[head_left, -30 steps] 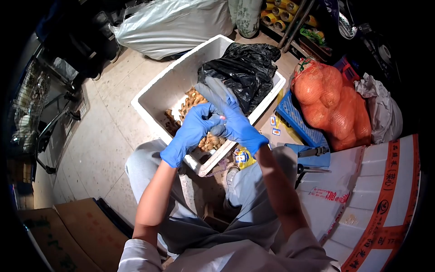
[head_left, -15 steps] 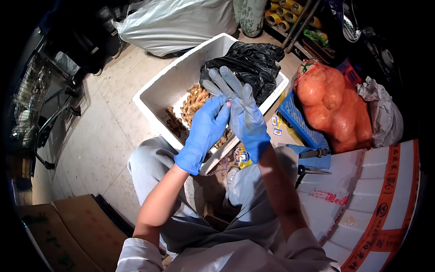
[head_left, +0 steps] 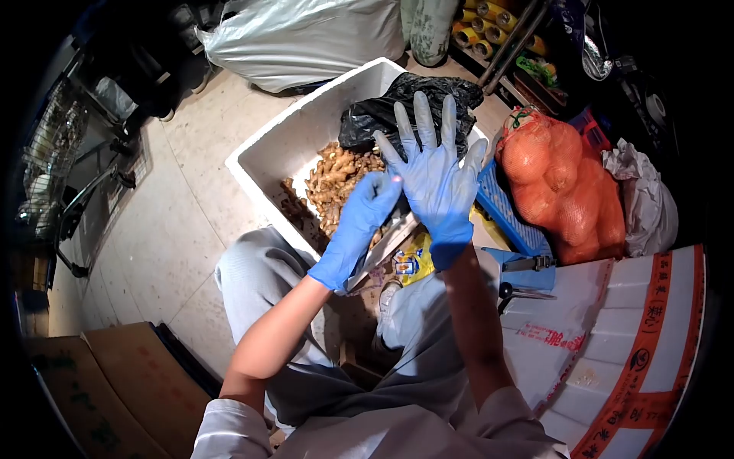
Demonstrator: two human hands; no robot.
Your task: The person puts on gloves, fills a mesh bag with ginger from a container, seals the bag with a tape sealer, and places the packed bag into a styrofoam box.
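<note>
- Across the tiled floor [head_left: 157, 237], beyond the box, lies a bulky silver sack [head_left: 306, 46], cut off by the top edge of the view.
- White box [head_left: 256, 162]: just in front of the person's knees [head_left: 248, 264], one corner pointing between them.
- Net sack [head_left: 556, 183]: orange and lumpy, right of the box, against a blue crate [head_left: 501, 203].
- Black bag [head_left: 367, 122]: crumpled, filling the box's far right part.
- Ginger [head_left: 327, 180]: heaped inside the box, left of the black bag, partly hidden by the left grip.
- Right grip [head_left: 436, 180]: in a blue glove [head_left: 451, 239], raised over the box's right part, fingers fanned wide apart.
- Left grip [head_left: 365, 218]: in a matching glove [head_left: 330, 269], fingers curled in, tips just beside the right palm; I cannot tell whether they close on anything.
</note>
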